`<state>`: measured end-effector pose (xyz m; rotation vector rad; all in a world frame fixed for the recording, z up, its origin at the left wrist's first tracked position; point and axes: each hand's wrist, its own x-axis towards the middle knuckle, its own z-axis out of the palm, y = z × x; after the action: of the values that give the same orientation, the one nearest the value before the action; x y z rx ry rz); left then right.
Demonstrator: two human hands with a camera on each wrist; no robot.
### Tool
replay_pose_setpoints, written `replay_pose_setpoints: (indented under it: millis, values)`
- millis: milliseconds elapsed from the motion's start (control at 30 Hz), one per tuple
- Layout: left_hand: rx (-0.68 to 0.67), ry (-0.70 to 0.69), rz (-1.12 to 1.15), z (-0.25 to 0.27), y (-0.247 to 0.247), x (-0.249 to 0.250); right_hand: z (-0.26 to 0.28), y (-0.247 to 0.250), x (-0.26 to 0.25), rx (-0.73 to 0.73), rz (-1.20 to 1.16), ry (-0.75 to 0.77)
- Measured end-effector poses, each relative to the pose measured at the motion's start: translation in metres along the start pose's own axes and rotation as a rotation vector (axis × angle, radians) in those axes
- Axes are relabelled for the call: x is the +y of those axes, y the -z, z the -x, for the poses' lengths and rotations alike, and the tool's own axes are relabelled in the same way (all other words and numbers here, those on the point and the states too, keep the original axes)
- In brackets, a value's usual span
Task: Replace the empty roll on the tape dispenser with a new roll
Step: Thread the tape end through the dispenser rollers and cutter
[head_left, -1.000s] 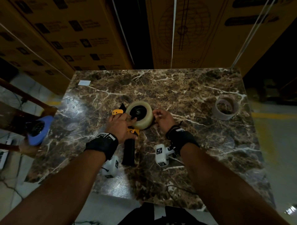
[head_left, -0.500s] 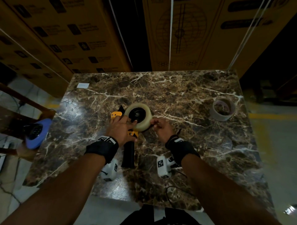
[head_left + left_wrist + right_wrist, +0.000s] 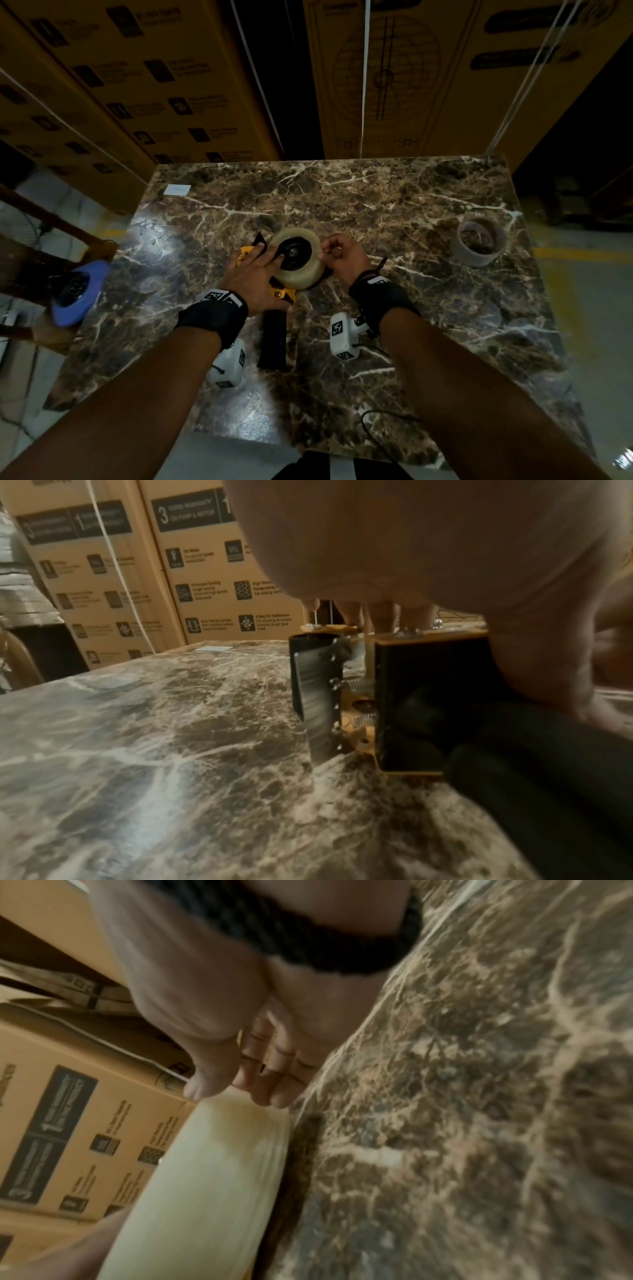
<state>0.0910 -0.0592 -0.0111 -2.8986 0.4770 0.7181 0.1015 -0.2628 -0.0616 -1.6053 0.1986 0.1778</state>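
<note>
A yellow-and-black tape dispenser (image 3: 272, 339) lies on its side on the marble table (image 3: 411, 212), its black handle pointing toward me. A cream new tape roll (image 3: 303, 274) sits on its black hub. My left hand (image 3: 257, 274) lies flat over the yellow frame, fingers stretched onto the hub. My right hand (image 3: 337, 255) pinches the roll's right edge with curled fingers. In the right wrist view the thumb and fingers of that hand (image 3: 246, 1069) bear on the roll (image 3: 205, 1177). The left wrist view shows the dispenser (image 3: 404, 702) under my palm (image 3: 411, 547). The empty grey core (image 3: 481, 245) stands at the right.
Stacked cardboard boxes (image 3: 171, 85) rise just behind the table's far edge. A blue round object (image 3: 77, 291) sits on a wooden frame off the left side. A small white label (image 3: 177, 189) lies at the far left corner. A thin cable (image 3: 376, 421) hangs at the front edge.
My left fingers have stretched out from the yellow frame onto the hub. The right hand has slid a little up the roll's right edge. The dispenser and empty core have not moved.
</note>
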Motion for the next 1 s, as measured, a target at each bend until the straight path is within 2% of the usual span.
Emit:
replay_pose_setpoints:
  millis: [433,667,867,1000]
  values:
    - [0.022,0.003,0.047,0.001,-0.001,-0.001,0.012,-0.007,0.013,-0.001,-0.081,-0.032]
    - [0.104,0.014,0.016,0.007,0.0,0.004,0.016,-0.01,0.02,0.082,-0.094,-0.025]
    - [0.151,-0.018,0.015,0.01,-0.001,0.01,0.016,-0.013,0.02,0.111,-0.153,-0.091]
    - [0.193,-0.023,0.06,0.01,-0.009,0.01,0.02,-0.013,0.024,0.145,-0.07,-0.096]
